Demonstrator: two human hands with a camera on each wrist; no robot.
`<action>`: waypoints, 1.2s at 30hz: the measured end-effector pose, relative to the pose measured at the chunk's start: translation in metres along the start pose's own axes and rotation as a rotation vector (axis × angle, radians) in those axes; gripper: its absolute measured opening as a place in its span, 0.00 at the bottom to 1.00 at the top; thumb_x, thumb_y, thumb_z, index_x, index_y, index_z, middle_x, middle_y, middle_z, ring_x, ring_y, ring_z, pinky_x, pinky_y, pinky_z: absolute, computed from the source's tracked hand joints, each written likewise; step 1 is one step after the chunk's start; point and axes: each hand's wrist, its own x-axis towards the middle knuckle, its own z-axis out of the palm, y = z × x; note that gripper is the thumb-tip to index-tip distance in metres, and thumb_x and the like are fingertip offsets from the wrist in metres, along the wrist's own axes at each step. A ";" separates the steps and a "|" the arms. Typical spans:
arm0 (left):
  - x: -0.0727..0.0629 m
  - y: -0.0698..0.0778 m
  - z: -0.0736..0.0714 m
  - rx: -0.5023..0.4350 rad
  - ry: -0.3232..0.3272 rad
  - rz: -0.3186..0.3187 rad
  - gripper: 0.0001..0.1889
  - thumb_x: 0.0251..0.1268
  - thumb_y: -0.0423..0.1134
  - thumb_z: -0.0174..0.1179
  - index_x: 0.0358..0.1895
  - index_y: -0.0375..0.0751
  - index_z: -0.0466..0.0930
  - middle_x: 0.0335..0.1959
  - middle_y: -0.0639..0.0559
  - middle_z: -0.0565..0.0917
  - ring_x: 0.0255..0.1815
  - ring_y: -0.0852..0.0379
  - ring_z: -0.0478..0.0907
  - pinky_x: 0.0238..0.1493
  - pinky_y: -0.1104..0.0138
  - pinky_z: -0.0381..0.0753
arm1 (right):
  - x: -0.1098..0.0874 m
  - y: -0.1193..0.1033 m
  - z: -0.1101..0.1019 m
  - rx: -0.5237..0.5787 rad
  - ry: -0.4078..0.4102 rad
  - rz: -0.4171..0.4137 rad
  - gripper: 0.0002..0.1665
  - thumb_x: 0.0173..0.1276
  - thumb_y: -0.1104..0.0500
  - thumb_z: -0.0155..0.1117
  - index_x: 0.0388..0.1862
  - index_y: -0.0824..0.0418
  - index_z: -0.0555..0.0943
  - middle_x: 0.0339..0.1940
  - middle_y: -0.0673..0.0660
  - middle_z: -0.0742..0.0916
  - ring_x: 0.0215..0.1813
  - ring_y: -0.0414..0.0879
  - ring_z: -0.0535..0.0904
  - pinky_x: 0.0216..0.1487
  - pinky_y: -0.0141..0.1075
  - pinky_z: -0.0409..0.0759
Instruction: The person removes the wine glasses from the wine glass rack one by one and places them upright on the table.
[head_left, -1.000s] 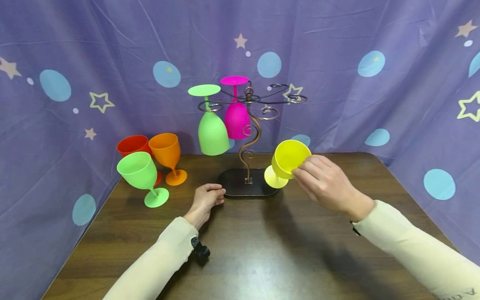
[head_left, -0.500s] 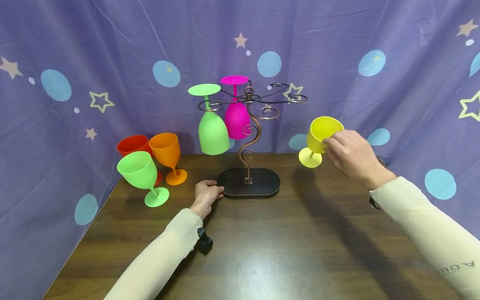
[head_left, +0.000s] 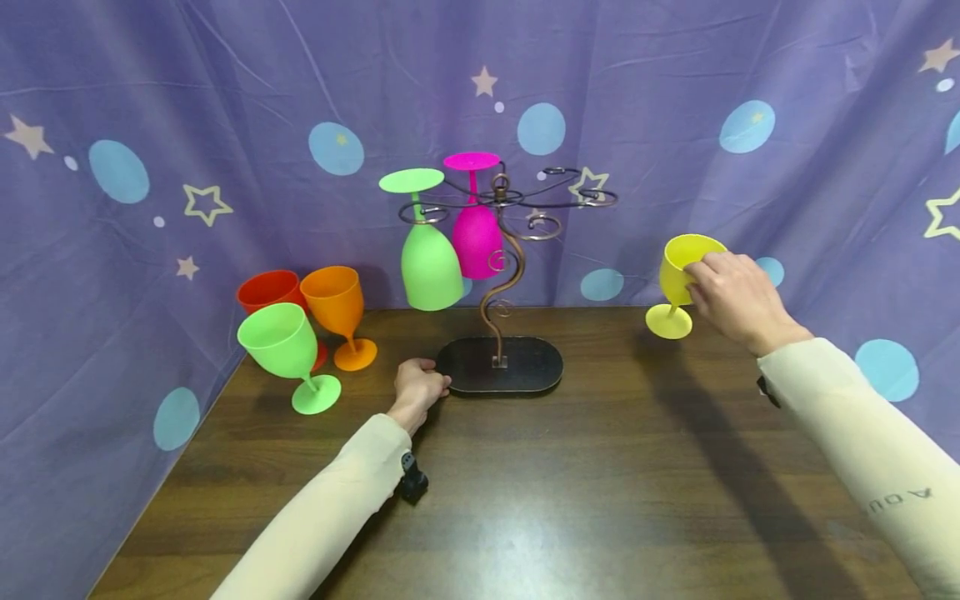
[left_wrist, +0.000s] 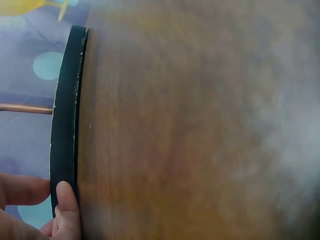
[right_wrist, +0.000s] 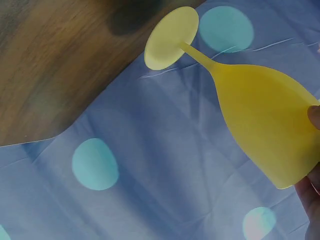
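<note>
My right hand (head_left: 738, 300) grips a yellow plastic wine glass (head_left: 677, 282) by its rim, upright and slightly tilted, above the table's back right. In the right wrist view its foot hangs near the table edge, apart from the wood. My left hand (head_left: 422, 387) pinches the left end of the black oval base (head_left: 528, 367) of a metal wine glass rack; the left wrist view shows the thumb (left_wrist: 67, 197) on the base's edge. Upside down on the rack's left side hang a light green wine glass (head_left: 432, 271) and a magenta wine glass (head_left: 478, 242).
At the table's left stand a red wine glass (head_left: 268, 286), an orange wine glass (head_left: 335, 302) and a light green wine glass (head_left: 279, 343), all upright. Several curled rack hooks (head_left: 544, 227) at the right hold no glass. A purple curtain (head_left: 660, 75) encloses the table (head_left: 570, 483).
The right hand has carried the yellow wine glass to the right and away from the rack base. The left hand has stayed at the base's left end.
</note>
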 end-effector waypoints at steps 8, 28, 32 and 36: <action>0.000 -0.002 0.002 0.027 0.011 0.016 0.23 0.52 0.21 0.61 0.54 0.23 0.72 0.40 0.36 0.79 0.29 0.50 0.83 0.33 0.65 0.84 | -0.009 0.012 0.008 -0.020 -0.115 0.100 0.06 0.53 0.70 0.64 0.30 0.66 0.76 0.23 0.57 0.74 0.27 0.55 0.69 0.28 0.46 0.68; 0.001 -0.001 0.001 0.035 0.013 0.013 0.23 0.51 0.21 0.62 0.54 0.24 0.73 0.40 0.37 0.79 0.26 0.53 0.82 0.33 0.65 0.84 | -0.030 0.026 0.018 -0.017 -0.179 0.269 0.08 0.55 0.68 0.62 0.35 0.69 0.79 0.25 0.58 0.77 0.27 0.56 0.73 0.26 0.50 0.70; 0.000 -0.001 0.001 0.034 0.014 0.028 0.22 0.51 0.21 0.62 0.53 0.23 0.73 0.38 0.37 0.80 0.26 0.52 0.83 0.32 0.65 0.84 | -0.032 0.026 0.018 -0.016 -0.201 0.288 0.09 0.55 0.68 0.62 0.36 0.69 0.78 0.27 0.60 0.77 0.29 0.58 0.74 0.28 0.52 0.71; -0.001 -0.002 0.001 0.025 0.013 0.037 0.23 0.50 0.21 0.61 0.53 0.22 0.72 0.38 0.36 0.80 0.26 0.52 0.83 0.32 0.65 0.84 | -0.031 0.026 0.017 -0.008 -0.220 0.303 0.09 0.56 0.68 0.61 0.37 0.69 0.78 0.28 0.60 0.77 0.30 0.58 0.74 0.29 0.53 0.71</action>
